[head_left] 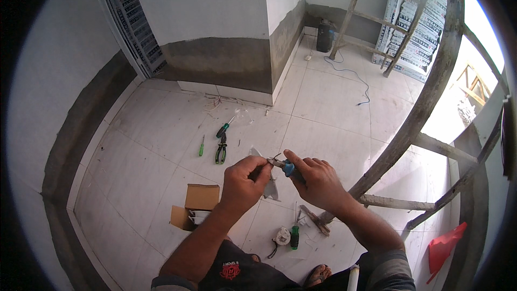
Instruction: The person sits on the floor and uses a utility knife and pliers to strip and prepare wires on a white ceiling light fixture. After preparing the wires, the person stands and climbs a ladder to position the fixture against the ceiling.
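Note:
My right hand [319,183] is closed round a pair of blue-handled pliers [290,169], its thumb along the top. The metal jaws point left and meet the fingertips of my left hand [243,182]. Those fingers are pinched together; what they hold is too small to make out, though a thin dark bit sticks up by the jaws. Behind the hands, partly covered, shows a pale grey flat piece [271,189]. On the floor beyond my left hand lie black-and-green pliers [221,150], a green-handled screwdriver [223,130] and a slim green screwdriver [202,147].
An open cardboard box [202,196] sits beside my left forearm. Near my feet are a tape measure [281,235] and another green screwdriver [294,237]. A wooden ladder [417,124] rises close on the right, by a red cloth [445,248]. A wall corner [270,70] juts out ahead.

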